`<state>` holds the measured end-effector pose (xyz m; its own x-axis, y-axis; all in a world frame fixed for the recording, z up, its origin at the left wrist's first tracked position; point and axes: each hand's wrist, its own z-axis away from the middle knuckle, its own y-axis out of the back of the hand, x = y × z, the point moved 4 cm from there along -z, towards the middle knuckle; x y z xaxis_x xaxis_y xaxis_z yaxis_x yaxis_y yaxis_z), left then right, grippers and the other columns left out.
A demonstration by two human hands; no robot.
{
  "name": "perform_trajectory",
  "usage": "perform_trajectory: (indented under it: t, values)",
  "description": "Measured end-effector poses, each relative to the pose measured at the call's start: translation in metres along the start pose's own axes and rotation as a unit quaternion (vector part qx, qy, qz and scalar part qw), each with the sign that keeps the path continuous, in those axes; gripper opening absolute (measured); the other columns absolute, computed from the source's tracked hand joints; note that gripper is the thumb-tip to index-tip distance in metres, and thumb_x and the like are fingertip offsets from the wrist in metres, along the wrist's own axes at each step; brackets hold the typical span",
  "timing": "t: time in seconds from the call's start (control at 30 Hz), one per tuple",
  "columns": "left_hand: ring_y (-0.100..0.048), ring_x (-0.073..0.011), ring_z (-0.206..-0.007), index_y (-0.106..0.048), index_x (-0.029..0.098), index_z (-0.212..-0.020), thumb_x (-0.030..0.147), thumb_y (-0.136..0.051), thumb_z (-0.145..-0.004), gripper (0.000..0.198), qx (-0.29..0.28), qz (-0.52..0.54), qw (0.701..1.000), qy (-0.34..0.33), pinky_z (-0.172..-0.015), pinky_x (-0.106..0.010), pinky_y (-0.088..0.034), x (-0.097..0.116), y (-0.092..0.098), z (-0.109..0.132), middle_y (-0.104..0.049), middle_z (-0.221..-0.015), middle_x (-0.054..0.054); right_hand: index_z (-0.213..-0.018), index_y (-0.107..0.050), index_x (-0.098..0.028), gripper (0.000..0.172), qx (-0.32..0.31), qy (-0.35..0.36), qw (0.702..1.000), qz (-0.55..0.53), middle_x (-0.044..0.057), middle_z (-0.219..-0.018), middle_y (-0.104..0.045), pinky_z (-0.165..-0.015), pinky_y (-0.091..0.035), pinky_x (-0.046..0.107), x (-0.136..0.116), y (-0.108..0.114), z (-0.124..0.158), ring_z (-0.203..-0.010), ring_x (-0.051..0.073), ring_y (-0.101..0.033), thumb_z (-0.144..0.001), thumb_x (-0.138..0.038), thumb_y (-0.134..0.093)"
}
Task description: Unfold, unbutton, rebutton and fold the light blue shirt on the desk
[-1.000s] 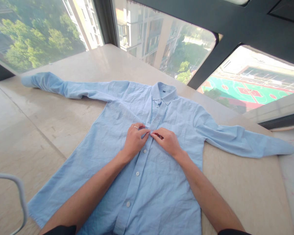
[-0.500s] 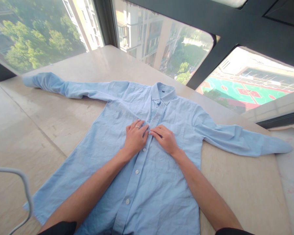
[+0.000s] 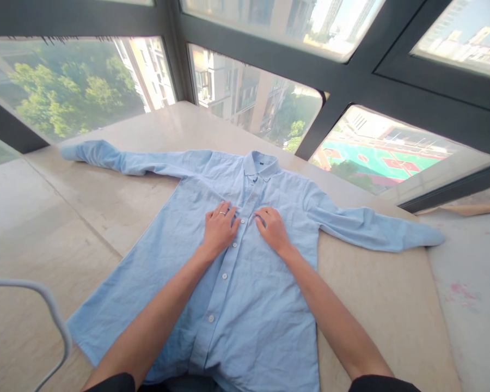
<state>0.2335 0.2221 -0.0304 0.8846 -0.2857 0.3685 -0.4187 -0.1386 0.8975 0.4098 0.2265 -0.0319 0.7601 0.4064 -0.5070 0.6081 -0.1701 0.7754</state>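
Note:
A light blue button-up shirt (image 3: pixel 265 288) lies front up and spread flat, its collar away from me and both sleeves stretched out to the sides. My left hand (image 3: pixel 219 228), with a ring on one finger, rests on the chest just left of the button placket, fingers lying on the cloth. Across the placket, my right hand (image 3: pixel 273 228) touches the other side with its fingers curved and a little apart. Between the two hands a white button (image 3: pixel 242 221) shows on the placket. Several more buttons run down toward me, done up as far as I can see.
The shirt lies on a pale beige stone surface (image 3: pixel 375 305) with a seam at the left. A grey-white cable (image 3: pixel 55 310) curves in at the lower left. Dark window frames (image 3: pixel 245 49) border the far side. At the right is a white, pink-patterned surface (image 3: pixel 465 305).
My hands have moved apart from the button they were pinching at, and the right fingers have loosened. The view has tilted up, showing more window.

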Motion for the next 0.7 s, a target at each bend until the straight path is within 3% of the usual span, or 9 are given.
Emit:
perform_trajectory:
  t: [0.17, 0.3, 0.47, 0.7]
  values:
    - [-0.031, -0.0307, -0.144, -0.046, 0.019, -0.145, 0.044, -0.038, -0.097, 0.055, -0.015, -0.054, 0.998, 0.032, -0.115, -0.05, -0.021, -0.015, 0.006, 0.018, -0.039, -0.154, -0.016, -0.122, -0.065, -0.017, 0.034, -0.015, -0.006, 0.994, 0.105, 0.016, -0.124, -0.059, -0.097, -0.046, 0.045, 0.016, 0.013, 0.022, -0.111, 0.028, -0.055, -0.094, -0.028, -0.048]
    - [-0.027, -0.0322, -0.146, -0.041, 0.017, -0.148, 0.05, -0.034, -0.097, 0.061, -0.038, -0.102, 0.992, 0.064, -0.117, -0.054, -0.016, -0.032, 0.015, 0.036, -0.035, -0.155, -0.016, -0.138, -0.053, -0.017, 0.045, -0.063, -0.024, 0.978, 0.198, 0.019, -0.147, -0.046, -0.104, -0.04, 0.05, 0.03, 0.023, 0.043, -0.132, 0.032, -0.044, -0.098, -0.036, -0.044]
    - [-0.027, -0.0338, -0.146, -0.041, 0.015, -0.148, 0.053, -0.032, -0.097, 0.065, -0.039, -0.127, 0.986, 0.097, -0.117, -0.055, -0.017, -0.05, 0.029, 0.051, -0.032, -0.156, -0.019, -0.147, -0.043, -0.015, 0.055, -0.095, -0.047, 0.964, 0.244, 0.018, -0.154, -0.037, -0.114, -0.027, 0.051, 0.042, 0.031, 0.06, -0.143, 0.032, -0.032, -0.1, -0.044, -0.039]
    - [-0.028, -0.035, -0.145, -0.04, 0.013, -0.148, 0.054, -0.028, -0.097, 0.067, -0.029, -0.156, 0.98, 0.119, -0.116, -0.055, -0.019, -0.065, 0.039, 0.062, -0.033, -0.156, -0.02, -0.15, -0.039, -0.012, 0.062, -0.111, -0.098, 0.951, 0.271, 0.022, -0.156, -0.032, -0.116, -0.025, 0.05, 0.049, 0.04, 0.072, -0.146, 0.033, -0.027, -0.101, -0.05, -0.034]
